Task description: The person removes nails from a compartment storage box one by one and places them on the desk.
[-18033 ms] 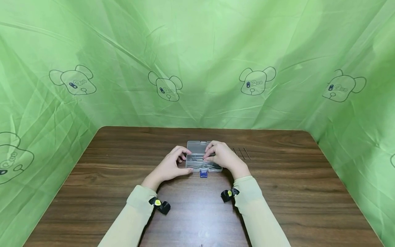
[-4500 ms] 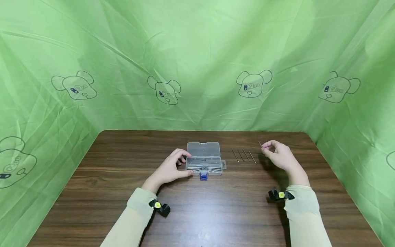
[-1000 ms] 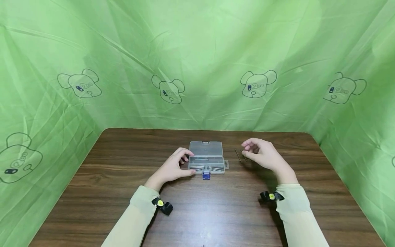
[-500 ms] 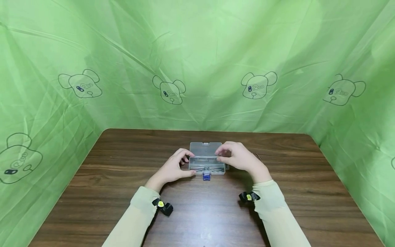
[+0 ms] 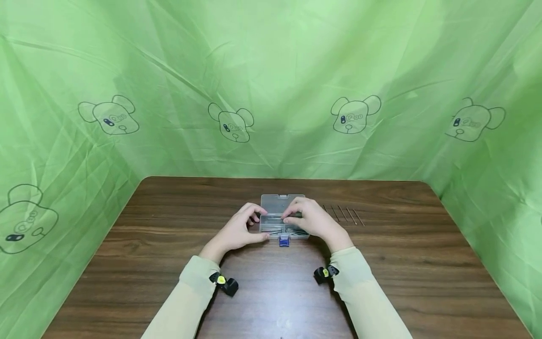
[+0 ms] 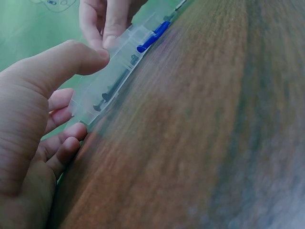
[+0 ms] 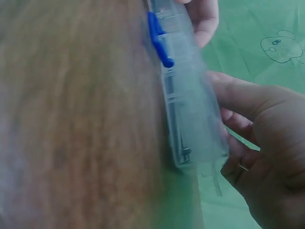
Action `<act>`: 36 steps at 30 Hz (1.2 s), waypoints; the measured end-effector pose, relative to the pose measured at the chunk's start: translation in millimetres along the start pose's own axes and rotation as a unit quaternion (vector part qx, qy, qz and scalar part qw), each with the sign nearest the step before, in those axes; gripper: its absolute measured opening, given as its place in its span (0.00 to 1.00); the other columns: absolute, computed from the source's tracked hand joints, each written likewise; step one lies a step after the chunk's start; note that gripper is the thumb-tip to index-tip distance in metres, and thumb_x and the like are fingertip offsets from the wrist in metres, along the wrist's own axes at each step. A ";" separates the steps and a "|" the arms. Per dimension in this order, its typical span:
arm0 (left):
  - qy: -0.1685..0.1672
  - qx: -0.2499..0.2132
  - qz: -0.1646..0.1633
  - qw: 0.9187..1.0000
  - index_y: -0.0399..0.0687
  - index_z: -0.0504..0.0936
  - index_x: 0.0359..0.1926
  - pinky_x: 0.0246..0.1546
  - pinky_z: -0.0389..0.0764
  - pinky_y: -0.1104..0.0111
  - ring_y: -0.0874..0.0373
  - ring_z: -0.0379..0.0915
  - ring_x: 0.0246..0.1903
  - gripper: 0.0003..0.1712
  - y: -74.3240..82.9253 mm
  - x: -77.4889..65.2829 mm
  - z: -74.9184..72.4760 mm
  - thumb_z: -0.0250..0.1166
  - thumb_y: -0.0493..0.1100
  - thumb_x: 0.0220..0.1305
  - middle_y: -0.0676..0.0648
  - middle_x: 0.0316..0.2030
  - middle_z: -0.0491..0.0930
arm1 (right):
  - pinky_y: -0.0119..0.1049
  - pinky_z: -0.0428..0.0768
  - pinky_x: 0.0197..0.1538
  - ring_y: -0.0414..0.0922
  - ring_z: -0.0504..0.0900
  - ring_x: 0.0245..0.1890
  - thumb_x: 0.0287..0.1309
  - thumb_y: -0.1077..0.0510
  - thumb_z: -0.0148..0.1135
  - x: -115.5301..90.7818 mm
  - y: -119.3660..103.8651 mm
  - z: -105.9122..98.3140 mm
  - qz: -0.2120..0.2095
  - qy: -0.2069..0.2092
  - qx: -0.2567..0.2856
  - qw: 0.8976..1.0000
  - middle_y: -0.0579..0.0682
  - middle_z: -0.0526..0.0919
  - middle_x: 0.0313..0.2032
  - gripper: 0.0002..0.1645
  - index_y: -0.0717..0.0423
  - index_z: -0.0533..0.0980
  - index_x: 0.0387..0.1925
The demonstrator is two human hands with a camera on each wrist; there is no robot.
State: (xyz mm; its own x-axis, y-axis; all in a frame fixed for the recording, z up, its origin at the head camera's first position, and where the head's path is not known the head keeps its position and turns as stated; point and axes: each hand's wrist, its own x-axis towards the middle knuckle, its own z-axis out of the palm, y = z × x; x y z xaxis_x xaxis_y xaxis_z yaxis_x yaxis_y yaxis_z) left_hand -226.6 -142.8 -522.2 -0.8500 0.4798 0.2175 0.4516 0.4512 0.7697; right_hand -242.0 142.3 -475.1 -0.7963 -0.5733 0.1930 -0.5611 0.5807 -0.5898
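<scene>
A clear plastic box with a blue latch lies on the table, its lid folded back. Thin metal nails fill its front compartments, and at least one nail lies in the rear compartment. My left hand holds the box's left end, thumb at the front corner and fingers behind. My right hand reaches over the right half, thumb and fingertips together at the rear compartment. I cannot tell whether a nail is between those fingertips, as the right wrist view shows them behind the box wall.
To the right of the box, several loose nails lie in a slanting row on the brown wooden table, partly behind my right forearm. A green cloth curtain with printed bear heads surrounds the table's back and sides.
My right hand has moved left from the loose nails to the box's rear compartment. The row of nails has grown by one since the second frame. My left hand stays on the box.
</scene>
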 end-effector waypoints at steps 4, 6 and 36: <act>-0.004 0.000 -0.006 1.000 0.54 0.80 0.64 0.48 0.77 0.61 0.56 0.74 0.47 0.35 -0.6 -4.1 1.3 0.85 0.52 0.59 0.50 0.53 0.77 | 0.43 0.81 0.51 0.43 0.80 0.44 0.66 0.57 0.79 -3.7 2.8 7.2 -0.006 0.006 -0.015 1.000 0.43 0.79 0.41 0.04 0.48 0.93 0.42; -0.007 0.002 -0.008 1.000 0.53 0.80 0.64 0.48 0.78 0.61 0.56 0.74 0.47 0.35 -1.3 -5.8 1.7 0.85 0.52 0.59 0.50 0.52 0.76 | 0.40 0.80 0.49 0.43 0.77 0.42 0.64 0.57 0.79 -4.7 4.0 9.8 -0.010 0.008 -0.019 1.000 0.43 0.76 0.40 0.05 0.49 0.94 0.41; 0.000 0.003 -0.004 1.000 0.51 0.81 0.63 0.48 0.78 0.61 0.54 0.75 0.47 0.35 3.0 0.6 -1.0 0.85 0.49 0.58 0.48 0.53 0.77 | 0.44 0.78 0.53 0.44 0.74 0.44 0.64 0.59 0.79 1.3 6.3 2.3 -0.043 -0.004 -0.059 0.997 0.44 0.76 0.39 0.06 0.50 0.94 0.42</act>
State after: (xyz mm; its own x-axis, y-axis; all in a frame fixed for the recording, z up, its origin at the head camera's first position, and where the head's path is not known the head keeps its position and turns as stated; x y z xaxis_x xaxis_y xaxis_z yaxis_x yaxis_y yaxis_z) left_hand -226.0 -141.9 -519.1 -0.8534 0.4762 0.2119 0.4467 0.4587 0.7682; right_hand -246.1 143.9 -480.4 -0.7424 -0.6286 0.2318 -0.6504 0.5932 -0.4744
